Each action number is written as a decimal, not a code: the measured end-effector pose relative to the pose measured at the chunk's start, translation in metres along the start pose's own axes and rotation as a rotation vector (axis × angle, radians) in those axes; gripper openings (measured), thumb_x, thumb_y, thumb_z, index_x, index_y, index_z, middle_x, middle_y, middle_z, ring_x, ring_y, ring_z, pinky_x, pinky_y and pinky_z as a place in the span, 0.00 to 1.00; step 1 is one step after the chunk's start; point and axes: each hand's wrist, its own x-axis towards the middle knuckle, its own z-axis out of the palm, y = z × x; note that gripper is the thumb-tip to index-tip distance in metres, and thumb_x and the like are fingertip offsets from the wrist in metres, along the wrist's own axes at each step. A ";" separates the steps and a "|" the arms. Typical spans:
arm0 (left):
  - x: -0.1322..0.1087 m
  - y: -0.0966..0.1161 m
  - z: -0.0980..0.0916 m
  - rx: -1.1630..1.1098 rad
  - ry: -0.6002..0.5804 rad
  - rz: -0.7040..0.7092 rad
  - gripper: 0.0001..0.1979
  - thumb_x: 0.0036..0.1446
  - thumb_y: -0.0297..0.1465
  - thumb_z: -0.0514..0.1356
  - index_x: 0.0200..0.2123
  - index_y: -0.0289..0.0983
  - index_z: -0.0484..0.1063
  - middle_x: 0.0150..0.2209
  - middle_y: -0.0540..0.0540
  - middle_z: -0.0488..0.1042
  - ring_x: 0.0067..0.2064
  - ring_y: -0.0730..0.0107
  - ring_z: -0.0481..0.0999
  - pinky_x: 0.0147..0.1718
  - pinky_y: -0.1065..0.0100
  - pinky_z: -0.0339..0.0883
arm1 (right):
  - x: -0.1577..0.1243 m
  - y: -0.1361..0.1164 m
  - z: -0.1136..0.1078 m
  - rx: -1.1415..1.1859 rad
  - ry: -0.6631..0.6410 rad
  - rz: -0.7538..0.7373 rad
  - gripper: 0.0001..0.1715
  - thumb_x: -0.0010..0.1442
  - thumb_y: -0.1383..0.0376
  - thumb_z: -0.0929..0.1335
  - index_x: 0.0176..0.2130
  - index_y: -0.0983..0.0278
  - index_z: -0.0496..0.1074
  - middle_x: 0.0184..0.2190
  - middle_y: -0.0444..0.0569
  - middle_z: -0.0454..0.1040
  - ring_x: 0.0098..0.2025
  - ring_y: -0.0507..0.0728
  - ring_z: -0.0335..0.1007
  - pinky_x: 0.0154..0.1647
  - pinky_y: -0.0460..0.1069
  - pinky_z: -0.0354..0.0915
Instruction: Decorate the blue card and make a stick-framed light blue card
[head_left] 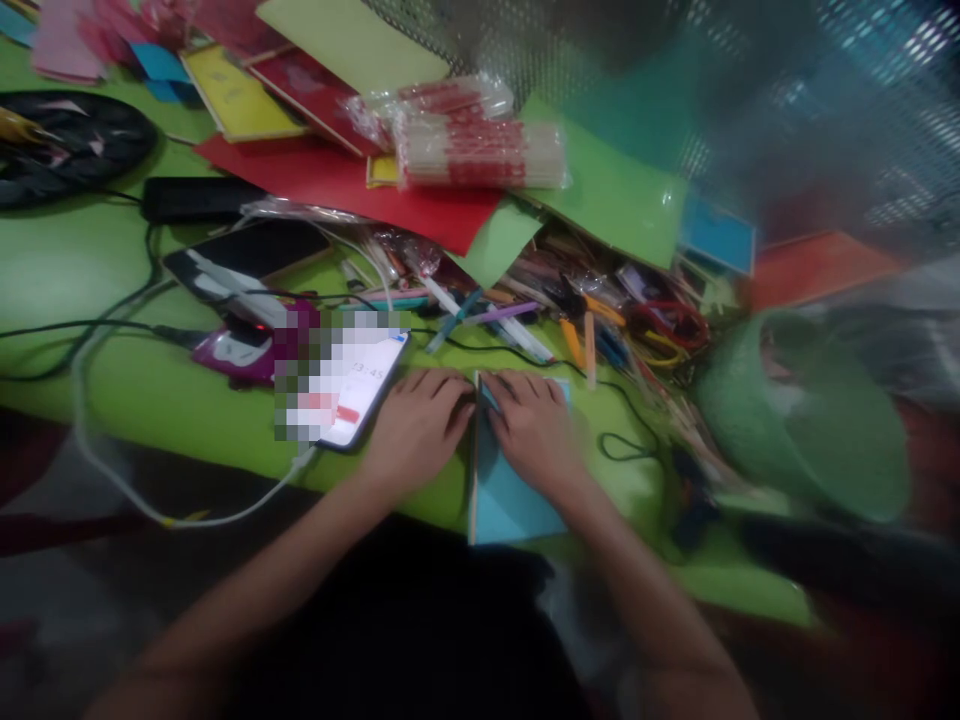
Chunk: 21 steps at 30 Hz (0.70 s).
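Observation:
A blue sheet (514, 505) with a thin wooden strip (473, 490) along its left edge lies on the green table at the front edge. My right hand (536, 430) rests on the upper part of the sheet, palm down, fingers spread near the strip's top end. Just left of the strip, my left hand (424, 425) lies palm down on the table, its fingers apart and its thumb pointing toward the strip. Beside my left hand is a lit phone (360, 390) with a white cable. Whatever is under the fingertips is too blurred to tell.
Pens (517, 335), scissors and sticks are heaped behind the hands. A green basket (795, 420) stands at the right. A purple-and-white device (240, 350) with cables sits left. Packed sticks (480, 152) and coloured sheets (360, 190) lie at the back.

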 end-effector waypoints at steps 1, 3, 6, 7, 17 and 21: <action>0.000 0.000 0.000 0.013 0.000 -0.001 0.13 0.71 0.32 0.56 0.53 0.35 0.76 0.53 0.38 0.79 0.52 0.46 0.77 0.49 0.48 0.72 | -0.001 0.000 0.001 -0.001 0.012 -0.003 0.27 0.75 0.62 0.64 0.69 0.61 0.68 0.63 0.56 0.75 0.63 0.67 0.68 0.63 0.63 0.62; 0.000 0.001 0.000 0.044 0.000 0.000 0.16 0.71 0.32 0.57 0.58 0.35 0.74 0.55 0.37 0.79 0.53 0.44 0.76 0.49 0.48 0.72 | -0.003 0.003 0.002 0.014 0.035 -0.017 0.26 0.75 0.61 0.63 0.68 0.62 0.68 0.63 0.56 0.75 0.64 0.66 0.68 0.63 0.62 0.62; 0.000 0.002 0.000 0.100 -0.018 0.004 0.21 0.71 0.33 0.57 0.63 0.36 0.72 0.57 0.36 0.78 0.55 0.41 0.75 0.49 0.46 0.72 | -0.012 0.016 -0.004 0.052 0.112 -0.027 0.27 0.76 0.59 0.62 0.69 0.62 0.67 0.67 0.55 0.73 0.67 0.65 0.65 0.66 0.61 0.61; 0.000 0.002 0.000 0.117 -0.026 0.005 0.21 0.71 0.34 0.57 0.64 0.36 0.73 0.57 0.35 0.77 0.55 0.41 0.75 0.49 0.46 0.72 | -0.017 0.024 -0.006 0.061 0.153 -0.013 0.28 0.76 0.59 0.61 0.70 0.62 0.66 0.68 0.55 0.72 0.67 0.64 0.65 0.67 0.60 0.60; 0.004 0.005 0.001 0.150 -0.079 -0.011 0.22 0.70 0.37 0.57 0.65 0.40 0.73 0.56 0.34 0.76 0.56 0.41 0.75 0.52 0.44 0.70 | -0.051 0.085 -0.008 0.126 0.254 0.222 0.24 0.75 0.61 0.61 0.62 0.63 0.76 0.56 0.57 0.80 0.58 0.66 0.72 0.60 0.61 0.64; 0.004 0.004 0.002 0.129 -0.066 -0.011 0.22 0.70 0.37 0.57 0.65 0.44 0.73 0.56 0.35 0.76 0.55 0.42 0.75 0.52 0.45 0.69 | -0.046 0.079 -0.003 0.139 0.221 0.211 0.23 0.74 0.62 0.62 0.62 0.61 0.76 0.57 0.55 0.79 0.58 0.66 0.71 0.60 0.61 0.64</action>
